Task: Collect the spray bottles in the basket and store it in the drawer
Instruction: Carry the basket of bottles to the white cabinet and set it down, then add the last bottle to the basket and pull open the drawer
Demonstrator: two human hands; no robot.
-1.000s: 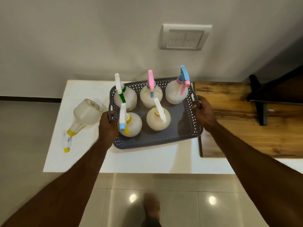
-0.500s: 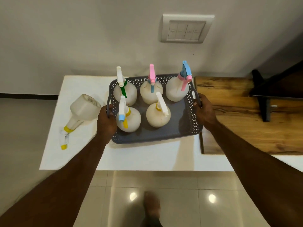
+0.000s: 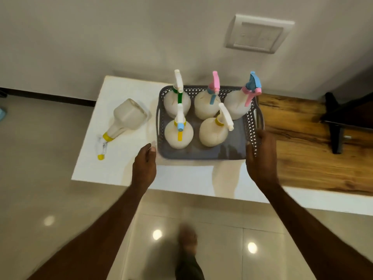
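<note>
Grey perforated plastic basket (image 3: 205, 153) w/ five upright spray bottles sits on white table (image 3: 125, 172). Left hand (image 3: 144, 165), right hand (image 3: 261, 158) loose, empty at near corners. Prob heavy, top-heavy; grip side handles.

No text, label, brand or number can be read anywhere; the spray bottles (image 3: 177, 136) and basket (image 3: 201, 153) carry no legible markings.

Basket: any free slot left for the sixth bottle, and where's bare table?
The basket has one free slot, front right, beside the yellow-collared bottle; elsewhere it is crowded. On the white table, bare strips run along the front edge and between the basket and the lying bottle. The wooden top is free.
</note>
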